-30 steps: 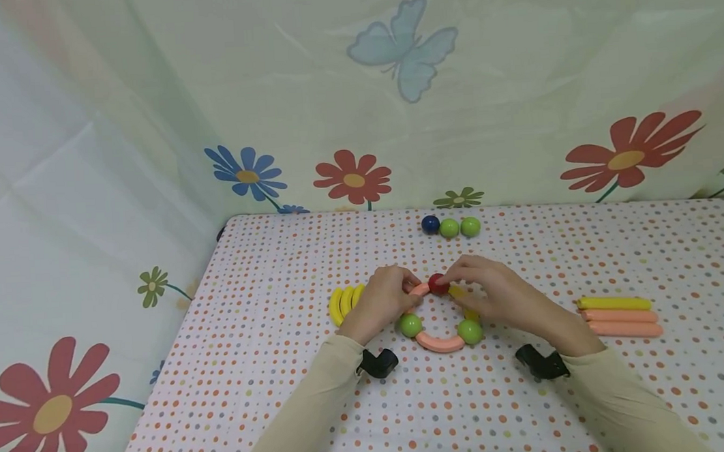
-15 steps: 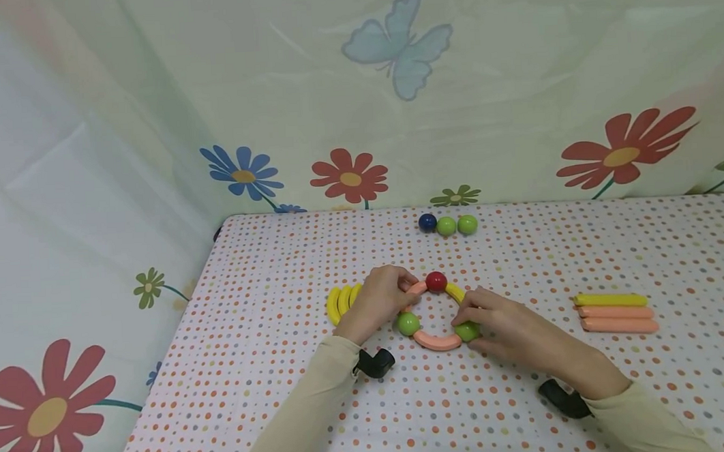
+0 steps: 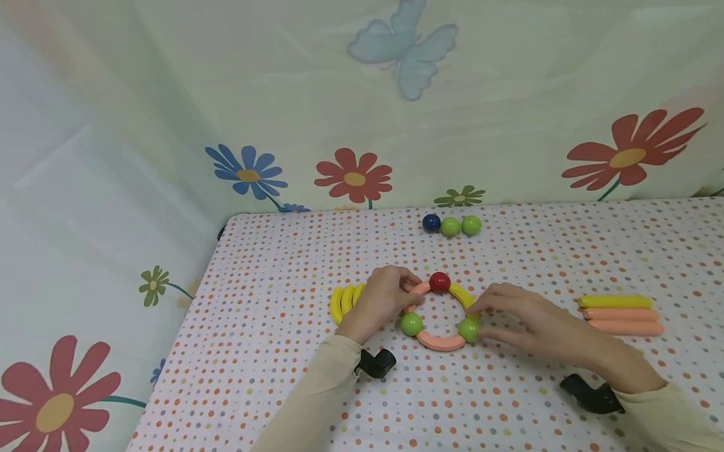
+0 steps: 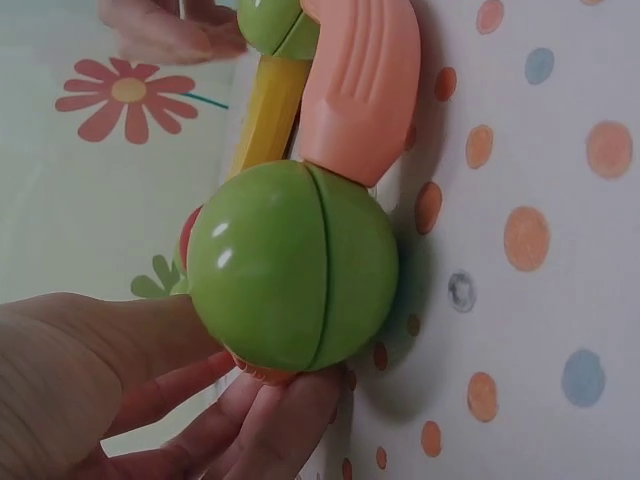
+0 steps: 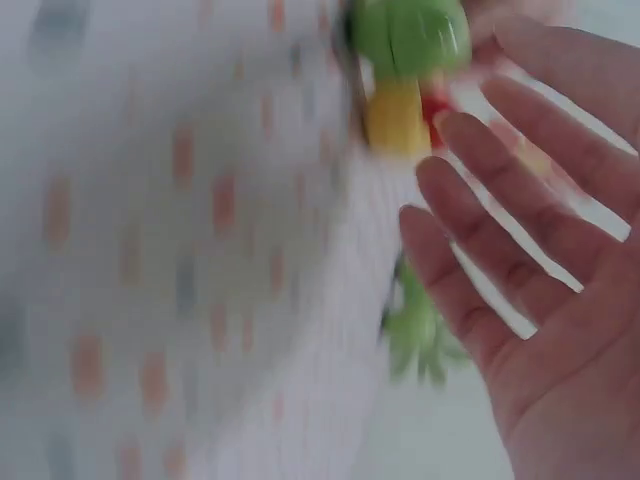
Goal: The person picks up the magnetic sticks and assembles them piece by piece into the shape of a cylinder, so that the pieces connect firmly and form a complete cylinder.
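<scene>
A ring of curved rods and balls lies on the spotted table. It joins a red ball, a yellow curved rod, two green balls and salmon curved rods. My left hand holds the ring's upper-left salmon curved rod between thumb and fingers, partly hiding it. To the right of the ring, my right hand has its fingers extended, near the right green ball. The right wrist view shows those fingers spread, with nothing in the palm.
Several yellow curved rods lie left of the ring, partly behind the left hand. One yellow straight rod and two salmon straight rods are at the right. A dark blue ball and two light green balls sit near the back edge.
My right hand has gone from the red ball down to the right green ball, then drawn back to the right with fingers off it. The left hand keeps its hold.
</scene>
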{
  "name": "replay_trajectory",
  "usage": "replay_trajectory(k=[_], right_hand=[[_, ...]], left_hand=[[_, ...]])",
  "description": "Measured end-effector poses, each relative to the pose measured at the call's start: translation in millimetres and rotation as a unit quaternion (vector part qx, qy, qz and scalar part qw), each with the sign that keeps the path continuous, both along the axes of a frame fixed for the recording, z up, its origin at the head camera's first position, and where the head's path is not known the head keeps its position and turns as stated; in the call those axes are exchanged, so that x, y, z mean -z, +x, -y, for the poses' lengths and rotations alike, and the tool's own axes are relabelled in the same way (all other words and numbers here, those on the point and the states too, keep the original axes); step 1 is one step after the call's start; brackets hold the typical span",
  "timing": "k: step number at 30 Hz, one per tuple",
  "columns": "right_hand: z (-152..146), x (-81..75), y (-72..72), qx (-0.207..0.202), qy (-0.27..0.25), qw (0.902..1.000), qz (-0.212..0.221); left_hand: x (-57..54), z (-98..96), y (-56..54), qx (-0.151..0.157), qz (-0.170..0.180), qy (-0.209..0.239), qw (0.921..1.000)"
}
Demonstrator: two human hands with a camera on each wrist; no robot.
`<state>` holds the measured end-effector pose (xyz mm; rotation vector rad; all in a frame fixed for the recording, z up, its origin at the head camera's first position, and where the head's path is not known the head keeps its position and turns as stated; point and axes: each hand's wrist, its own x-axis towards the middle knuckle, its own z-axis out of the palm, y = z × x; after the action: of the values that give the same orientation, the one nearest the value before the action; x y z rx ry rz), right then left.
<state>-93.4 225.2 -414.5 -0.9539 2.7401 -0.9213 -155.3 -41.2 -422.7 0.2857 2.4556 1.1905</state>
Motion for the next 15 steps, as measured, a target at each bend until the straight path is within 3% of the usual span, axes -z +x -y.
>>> replay_trajectory(k=[2,8,15], right_hand=[[-20.9,-2.4,-2.4,0.027,0.008,0.9996,0.001],[-94.7,-0.3,-6.5,0.083,0.065,0.9922,-0.065],[-146.3,-0.2,-12.3,0.129,0.171,0.9768,-0.001]], left_hand=[[0.9,-1.3,-0.4,-0.002,0.006,0.005,1.0000],[1.2,-1.1,0.8,-0.014,0.014,0.006,0.9998],[3.7,-0.3,0.0,-0.019,0.015,0.015,0.9996]])
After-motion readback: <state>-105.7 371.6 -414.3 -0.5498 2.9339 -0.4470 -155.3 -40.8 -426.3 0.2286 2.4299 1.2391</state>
